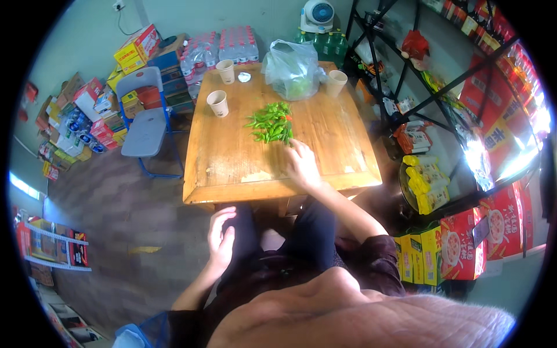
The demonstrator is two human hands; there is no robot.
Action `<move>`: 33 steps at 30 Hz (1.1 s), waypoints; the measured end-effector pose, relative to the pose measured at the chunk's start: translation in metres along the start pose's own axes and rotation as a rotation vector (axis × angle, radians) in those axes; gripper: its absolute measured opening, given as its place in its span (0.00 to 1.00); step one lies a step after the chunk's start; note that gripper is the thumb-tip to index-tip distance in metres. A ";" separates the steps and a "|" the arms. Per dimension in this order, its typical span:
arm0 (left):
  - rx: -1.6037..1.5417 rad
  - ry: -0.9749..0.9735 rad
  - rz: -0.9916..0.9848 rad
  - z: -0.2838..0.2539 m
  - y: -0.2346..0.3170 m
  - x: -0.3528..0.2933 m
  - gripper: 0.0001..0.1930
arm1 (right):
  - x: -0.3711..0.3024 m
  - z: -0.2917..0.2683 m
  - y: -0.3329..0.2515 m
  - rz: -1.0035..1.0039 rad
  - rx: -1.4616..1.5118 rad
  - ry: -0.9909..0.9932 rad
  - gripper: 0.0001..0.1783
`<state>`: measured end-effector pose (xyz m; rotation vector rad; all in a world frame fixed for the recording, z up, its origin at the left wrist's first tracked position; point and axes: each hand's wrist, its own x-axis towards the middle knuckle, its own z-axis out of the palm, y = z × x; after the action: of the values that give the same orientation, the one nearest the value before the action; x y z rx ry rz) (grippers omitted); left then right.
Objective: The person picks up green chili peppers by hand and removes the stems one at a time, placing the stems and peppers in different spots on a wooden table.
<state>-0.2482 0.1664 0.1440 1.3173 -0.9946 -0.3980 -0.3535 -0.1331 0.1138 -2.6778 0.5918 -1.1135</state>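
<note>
A pile of small green chili peppers [270,123] with a red one at its right side lies on the wooden table [331,133]. My right hand [302,166] is at the pile's near right edge, its fingers bent and drawn together. What they hold, if anything, is too small to make out. Off the table's near edge, above my left thigh, my left hand [221,236] is open with nothing in it, thumb apart from the fingers. A clear plastic bag [293,69] with something green inside stands behind the peppers.
Paper cups stand at the table's left [218,104], far left [225,72] and far right [336,83]. A crumpled white piece [244,77] lies nearby. A folding chair [142,116] stands left, a black metal shelf [400,119] right. Bottle packs [238,45] line the wall.
</note>
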 end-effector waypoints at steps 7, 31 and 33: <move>0.238 -0.160 0.101 0.024 0.045 -0.022 0.13 | -0.012 -0.001 0.003 -0.098 -0.163 0.045 0.18; 0.132 -0.136 0.139 0.058 -0.082 0.162 0.14 | -0.011 0.008 0.011 -0.047 -0.109 0.005 0.14; 0.198 -0.095 0.283 0.068 -0.104 0.199 0.14 | 0.000 0.006 0.023 0.013 0.012 0.052 0.13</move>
<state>-0.1630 -0.0506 0.1182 1.3179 -1.3076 -0.1491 -0.3560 -0.1537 0.1018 -2.6384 0.6081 -1.1828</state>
